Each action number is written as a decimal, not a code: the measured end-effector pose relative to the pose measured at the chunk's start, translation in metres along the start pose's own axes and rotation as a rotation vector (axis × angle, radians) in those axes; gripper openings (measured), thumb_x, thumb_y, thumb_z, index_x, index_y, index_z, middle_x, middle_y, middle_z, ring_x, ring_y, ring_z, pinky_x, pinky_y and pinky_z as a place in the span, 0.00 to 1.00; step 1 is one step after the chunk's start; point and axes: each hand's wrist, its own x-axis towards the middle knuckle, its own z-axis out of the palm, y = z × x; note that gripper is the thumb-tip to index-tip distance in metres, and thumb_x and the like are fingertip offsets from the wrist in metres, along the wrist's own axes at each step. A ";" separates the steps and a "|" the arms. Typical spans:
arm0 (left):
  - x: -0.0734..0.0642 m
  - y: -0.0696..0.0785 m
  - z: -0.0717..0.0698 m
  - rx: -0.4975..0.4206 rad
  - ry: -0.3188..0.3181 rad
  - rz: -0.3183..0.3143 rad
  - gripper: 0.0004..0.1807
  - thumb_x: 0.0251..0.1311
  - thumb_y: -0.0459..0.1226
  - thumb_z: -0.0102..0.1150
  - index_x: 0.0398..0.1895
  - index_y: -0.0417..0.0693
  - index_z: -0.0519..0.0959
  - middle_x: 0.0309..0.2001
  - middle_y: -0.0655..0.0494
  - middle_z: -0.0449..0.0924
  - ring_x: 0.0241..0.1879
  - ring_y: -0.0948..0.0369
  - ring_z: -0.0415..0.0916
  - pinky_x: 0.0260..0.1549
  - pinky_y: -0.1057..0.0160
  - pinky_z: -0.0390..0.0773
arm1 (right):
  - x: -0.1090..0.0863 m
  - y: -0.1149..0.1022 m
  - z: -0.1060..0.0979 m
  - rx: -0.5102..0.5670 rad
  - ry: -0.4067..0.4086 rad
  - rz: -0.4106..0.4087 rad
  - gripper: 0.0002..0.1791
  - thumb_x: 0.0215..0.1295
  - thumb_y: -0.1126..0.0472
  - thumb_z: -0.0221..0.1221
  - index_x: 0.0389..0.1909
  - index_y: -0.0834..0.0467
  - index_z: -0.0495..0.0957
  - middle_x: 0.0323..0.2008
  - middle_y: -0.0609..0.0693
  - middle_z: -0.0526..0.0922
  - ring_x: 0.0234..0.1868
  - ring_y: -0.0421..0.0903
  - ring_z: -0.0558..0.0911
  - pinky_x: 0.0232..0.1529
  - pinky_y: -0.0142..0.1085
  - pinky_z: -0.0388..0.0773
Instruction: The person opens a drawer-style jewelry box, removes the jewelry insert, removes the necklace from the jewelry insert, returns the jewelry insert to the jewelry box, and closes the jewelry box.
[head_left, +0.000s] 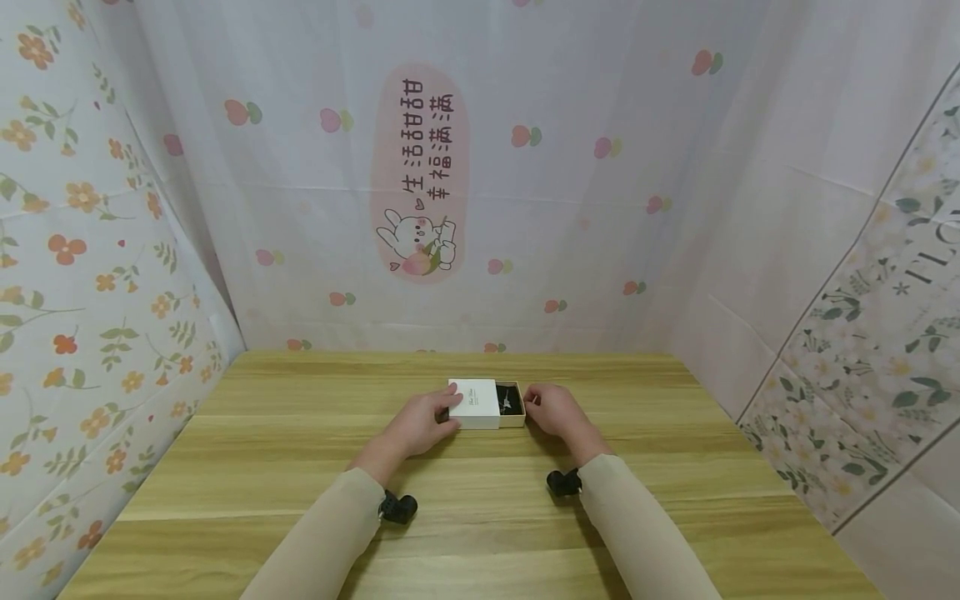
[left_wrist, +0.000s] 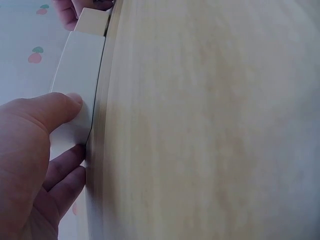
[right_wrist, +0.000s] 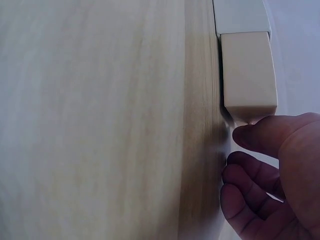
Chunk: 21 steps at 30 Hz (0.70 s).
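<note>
Where two pale sleeves (head_left: 322, 533) cut up from the bottom edge, small black wrist cameras (head_left: 397, 507) jut inward over the wooden table (head_left: 480, 542), and just beyond come the hands! Left of centre, the left hand (head_left: 420, 423) grips a white cover (head_left: 472, 420), thumb on the near side, fingers bent round its left end, likely to anchor it. Opposite, the right hand (head_left: 557, 410) curls at the end of a cream drawer (right_wrist: 249, 70) standing part-way out; thumb and forefinger, nearly meeting, seem to pinch it there, probably to steer the slide. So the box (head_left: 486, 422) sits mid-frame, below centre, held from both ends. On its dark lining lies a slim silvery piece (head_left: 506, 403), too small to identify; whatever sits beneath the cover is hidden, and the right-hand pinch is half masked. Far back hangs a printed cloth (head_left: 555, 242); lettering (head_left: 930, 267) at the right edge is cut off.
</note>
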 end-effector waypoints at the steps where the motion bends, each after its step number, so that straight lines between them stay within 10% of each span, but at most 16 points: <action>1: 0.000 0.000 0.000 -0.001 0.000 0.000 0.30 0.75 0.36 0.69 0.77 0.42 0.76 0.82 0.46 0.69 0.81 0.45 0.68 0.78 0.47 0.72 | 0.000 0.000 0.000 -0.002 -0.001 0.000 0.07 0.77 0.64 0.61 0.38 0.54 0.86 0.36 0.51 0.87 0.37 0.48 0.80 0.46 0.45 0.82; 21: -0.001 0.001 -0.002 -0.011 -0.009 0.009 0.30 0.76 0.36 0.68 0.78 0.42 0.76 0.83 0.46 0.68 0.82 0.44 0.67 0.77 0.46 0.73 | -0.001 0.004 -0.003 -0.001 0.001 -0.006 0.07 0.77 0.64 0.61 0.38 0.55 0.86 0.37 0.52 0.88 0.39 0.48 0.83 0.48 0.47 0.83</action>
